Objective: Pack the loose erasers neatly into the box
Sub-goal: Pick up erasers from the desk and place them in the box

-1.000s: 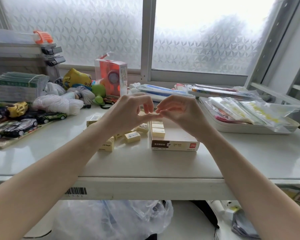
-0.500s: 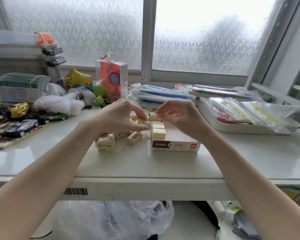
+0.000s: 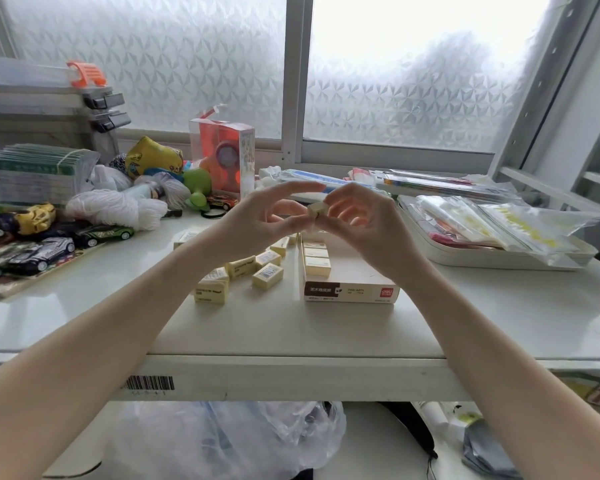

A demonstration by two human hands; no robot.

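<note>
Head view: both hands are raised above the box [image 3: 350, 289], meeting at one eraser [image 3: 317, 210] held in the air between them. Left hand [image 3: 257, 220] pinches it w/ thumb, index stretched out straight above; right hand [image 3: 361, 216] holds the other end w/ curled fingers. Half a sec ago the hands were lower, just over the box's filled row; now they've lifted, so probably this eraser is being turned to face right before going in. The box sits on the table [image 3: 118, 323] w/ a row of erasers along its left side, rest not yet filled. Loose erasers [image 3: 243, 271] lie just left of it, approx. same spots as before.
</note>
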